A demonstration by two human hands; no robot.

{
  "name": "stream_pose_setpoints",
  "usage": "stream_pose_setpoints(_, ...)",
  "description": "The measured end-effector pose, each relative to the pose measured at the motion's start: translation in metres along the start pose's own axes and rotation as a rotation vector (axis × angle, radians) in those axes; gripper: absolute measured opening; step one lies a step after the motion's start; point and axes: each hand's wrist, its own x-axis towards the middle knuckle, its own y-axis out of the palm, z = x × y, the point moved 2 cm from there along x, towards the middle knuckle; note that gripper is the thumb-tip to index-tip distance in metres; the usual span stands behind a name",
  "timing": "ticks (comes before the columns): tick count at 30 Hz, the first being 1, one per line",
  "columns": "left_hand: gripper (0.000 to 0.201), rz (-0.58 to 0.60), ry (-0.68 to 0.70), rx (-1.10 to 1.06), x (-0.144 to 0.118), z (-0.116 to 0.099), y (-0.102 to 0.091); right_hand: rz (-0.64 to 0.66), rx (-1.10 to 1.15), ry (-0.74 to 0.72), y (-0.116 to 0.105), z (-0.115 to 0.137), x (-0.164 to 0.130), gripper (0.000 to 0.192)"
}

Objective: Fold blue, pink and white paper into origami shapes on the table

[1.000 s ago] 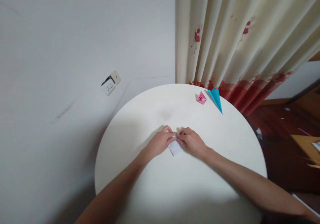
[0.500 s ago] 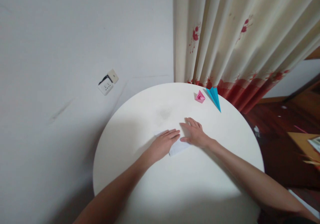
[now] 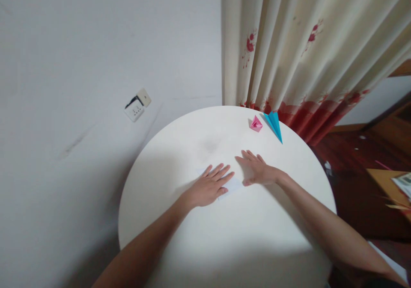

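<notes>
A pale sheet of paper [image 3: 233, 186] lies flat on the round white table [image 3: 180, 138], partly covered by my hand. My left hand [image 3: 210, 187] rests on the paper with its fingers spread and the palm down. Just off the paper's right end is my right hand [image 3: 257, 168], palm down over the table, its fingers stretched and apart with nothing in them. How the sheet is folded under my left hand is hidden.
Toward the back right of the table sit a small pink folded paper [image 3: 256, 124] and a blue paper plane [image 3: 274, 126]. A white wall with a socket [image 3: 134, 110] stands at the left. Behind hangs a cream and red curtain [image 3: 289, 57]. A wooden surface [image 3: 385, 185] is at the right.
My right hand has shifted right, away from the paper's end. My left hand has spread its fingers and thumb and moved slightly right over the paper.
</notes>
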Motion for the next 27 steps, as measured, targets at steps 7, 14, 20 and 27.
stream_pose_setpoints(7,0.054,-0.27,-0.266,0.069,0.015,-0.01,0.016,-0.459,0.09,-0.109,0.016,0.03,0.01,0.048)
stream_pose_setpoints(14,0.057,-0.234,-0.36,0.077,0.015,-0.004,0.014,-0.204,-0.158,-0.152,0.047,0.062,-0.007,0.059)
stream_pose_setpoints(20,0.061,-0.145,-0.431,0.034,0.004,0.024,0.005,-0.117,-0.241,-0.161,0.041,0.06,-0.005,0.07)
stream_pose_setpoints(27,0.064,-0.09,-0.064,-0.196,0.0,0.026,-0.023,-0.079,-0.257,-0.153,0.042,0.059,-0.004,0.079)
